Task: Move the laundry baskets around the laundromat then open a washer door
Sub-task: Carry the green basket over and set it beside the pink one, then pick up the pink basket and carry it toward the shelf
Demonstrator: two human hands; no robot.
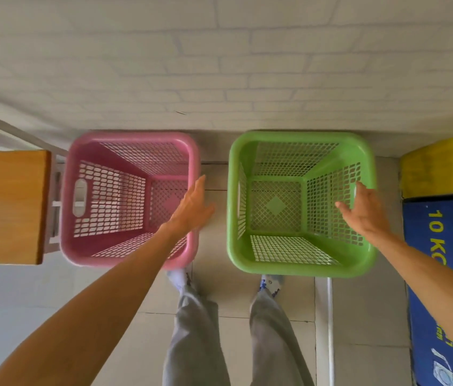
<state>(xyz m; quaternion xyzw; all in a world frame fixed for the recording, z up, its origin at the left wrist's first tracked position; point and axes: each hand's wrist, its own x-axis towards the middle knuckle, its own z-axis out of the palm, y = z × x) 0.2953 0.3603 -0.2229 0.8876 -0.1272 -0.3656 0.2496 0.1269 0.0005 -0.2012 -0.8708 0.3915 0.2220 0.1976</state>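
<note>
Right, I hold both hands open, gripping nothing: left hand (pixel 192 204) over the pink basket (pixel 130 197) at nine o'clock, right hand (pixel 364 208) inside the green basket (pixel 300 203) at three. Contact looks absent, though blur hides it. I should hook each outer rim firmly, then lift level.

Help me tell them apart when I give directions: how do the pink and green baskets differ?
The pink basket stands on the left beside a wooden table; the green basket stands on the right near a blue machine. The left hand is over the pink basket's right rim, the right hand over the green one's right wall. Both are empty, upright, square mesh baskets against the wall.
</note>
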